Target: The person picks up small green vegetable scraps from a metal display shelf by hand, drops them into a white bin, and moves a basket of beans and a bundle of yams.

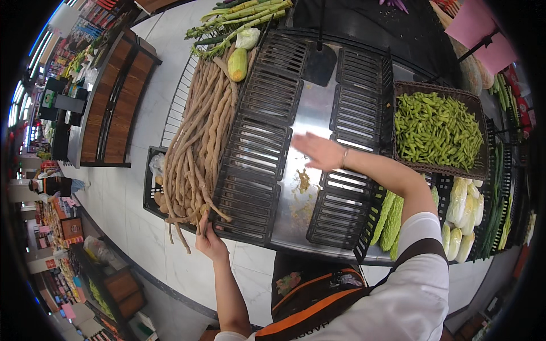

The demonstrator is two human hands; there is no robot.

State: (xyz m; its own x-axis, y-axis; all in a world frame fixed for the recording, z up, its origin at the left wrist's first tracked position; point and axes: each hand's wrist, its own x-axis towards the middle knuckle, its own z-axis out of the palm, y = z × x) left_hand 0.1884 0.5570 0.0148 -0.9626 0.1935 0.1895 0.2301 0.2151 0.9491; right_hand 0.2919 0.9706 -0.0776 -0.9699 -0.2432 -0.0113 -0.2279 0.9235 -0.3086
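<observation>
My left hand (211,243) is at the near end of a heap of long brown yam roots (211,115), its fingertips against the lowest roots; whether it grips one is partly hidden. Over the shiny metal display surface (315,108), my right hand (319,152) is spread palm down, blurred and holding nothing. Yellow-brown crumbs of dirt (303,181) lie on the metal just below that hand. Slotted black plastic racks line both sides of the strip, the left rack (256,140) beside the yams and the right rack (356,113) beyond my right hand.
A brown woven basket (484,140) of green pods stands at the right, above bitter melons (390,221) and wrapped cabbages (465,204). Under the yams are a wire cart (175,102) and a black crate (149,187) with potatoes. A black sign stand (320,64) rises at the strip's far end. Another person (57,185) is far left.
</observation>
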